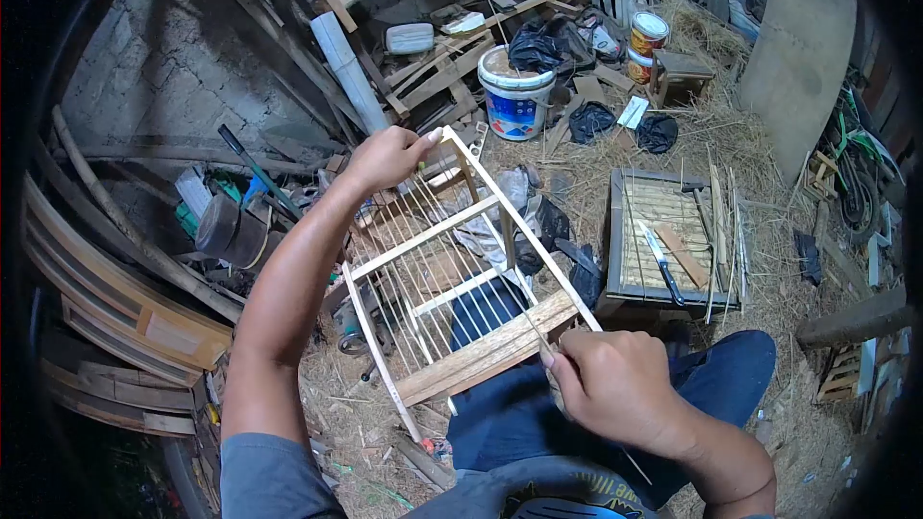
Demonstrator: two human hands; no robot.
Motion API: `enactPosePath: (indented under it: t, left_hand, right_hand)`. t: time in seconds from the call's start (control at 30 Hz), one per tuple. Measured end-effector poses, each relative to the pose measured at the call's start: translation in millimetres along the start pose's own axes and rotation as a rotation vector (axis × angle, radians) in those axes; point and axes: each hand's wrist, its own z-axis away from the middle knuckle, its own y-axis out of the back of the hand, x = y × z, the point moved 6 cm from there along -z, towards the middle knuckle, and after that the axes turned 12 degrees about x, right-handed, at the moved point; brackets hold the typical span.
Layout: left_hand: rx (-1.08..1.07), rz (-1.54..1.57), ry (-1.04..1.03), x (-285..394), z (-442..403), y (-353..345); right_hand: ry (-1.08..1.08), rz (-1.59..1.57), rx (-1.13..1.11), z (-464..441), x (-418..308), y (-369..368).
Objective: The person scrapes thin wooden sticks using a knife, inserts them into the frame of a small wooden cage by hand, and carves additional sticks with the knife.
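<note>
A light wooden frame (pixel 519 223) with thin parallel rods, like a cage, stands tilted over my lap. My left hand (pixel 389 160) is closed around its far upper corner, the thumb lying along the wood. A wider plank (pixel 490 348) crosses the frame's near end. My right hand (pixel 615 380) is closed in a pinch on a thin stick (pixel 636 467), beside the frame's near right corner. One end of the stick reaches toward the plank; the other sticks out below my wrist. Whether its tip touches the plank, I cannot tell.
On the right, a low slatted stand (pixel 615 231) bears a knife (pixel 661 261), a hammer (pixel 702 211), a flat wood piece (pixel 681 255) and thin sticks. A paint bucket (pixel 514 106) stands at the back. Curved wooden boards (pixel 115 279) lean at left. Straw covers the floor.
</note>
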Motion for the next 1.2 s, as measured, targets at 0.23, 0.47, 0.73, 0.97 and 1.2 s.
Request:
enactPosePath:
  t: [0.23,0.47,0.73,0.97,1.2]
  left_hand:
    - [-0.013,-0.015,0.072,1.5,2.9,0.0]
    - [-0.007,-0.032,0.024,-0.1,-1.8,-2.9]
    - [-0.035,0.031,0.039,-1.1,-5.3,-7.5]
    - [-0.060,0.086,0.078,3.6,-3.8,-4.1]
    - [-0.068,0.145,0.074,-3.5,-10.5,-11.9]
  right_hand:
    - [-0.054,-0.104,-0.008,6.8,3.8,-5.9]
    - [-0.125,-0.236,-0.035,7.4,10.2,-13.0]
    - [-0.203,-0.442,0.023,16.2,14.0,-22.8]
    - [-0.335,-0.617,0.033,27.4,17.8,-38.3]
    - [-0.425,-0.746,0.024,43.3,15.9,-41.5]
